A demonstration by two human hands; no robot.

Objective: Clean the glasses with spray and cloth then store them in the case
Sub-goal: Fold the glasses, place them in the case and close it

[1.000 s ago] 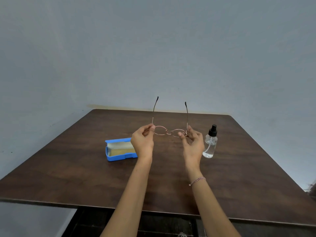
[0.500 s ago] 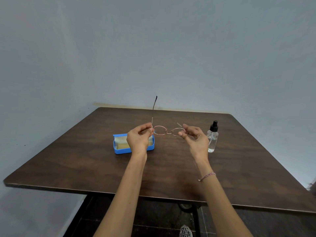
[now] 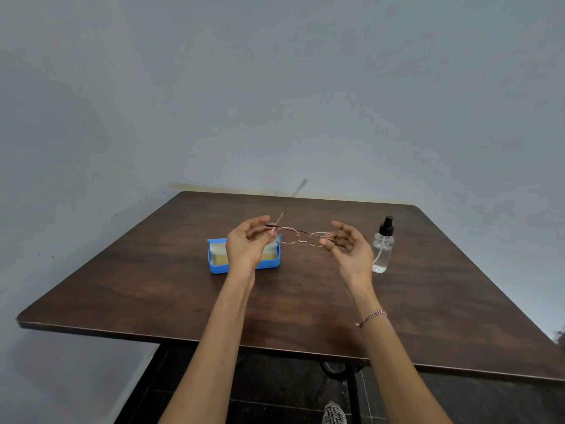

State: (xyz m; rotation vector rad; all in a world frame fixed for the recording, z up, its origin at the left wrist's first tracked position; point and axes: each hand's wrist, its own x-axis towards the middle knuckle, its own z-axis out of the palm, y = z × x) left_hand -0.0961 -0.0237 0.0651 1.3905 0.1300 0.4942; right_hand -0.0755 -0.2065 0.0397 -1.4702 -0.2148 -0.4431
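Thin rose-gold glasses (image 3: 303,237) hang above the table between my two hands. One temple lies folded across behind the lenses, its dark tip near my left hand. The other temple is a blur slanting up and to the right from the left hinge. My left hand (image 3: 246,244) pinches the left end of the frame at the hinge. My right hand (image 3: 350,250) holds the right lens rim between thumb and loosely curled fingers. The blue case (image 3: 215,266) lies open on the table behind my left hand, with a pale yellow cloth (image 3: 218,255) inside. A clear spray bottle (image 3: 382,252) with a black cap stands right of my right hand.
The dark wooden table (image 3: 458,301) stands against a grey wall, with its front edge near my forearms. Below the edge are a black table frame, dark floor and the tip of a shoe (image 3: 334,415).
The temple on the right has folded in across the lenses. The temple on the left has left its upright pose and now swings, blurred. My right fingers have loosened and the view has tilted.
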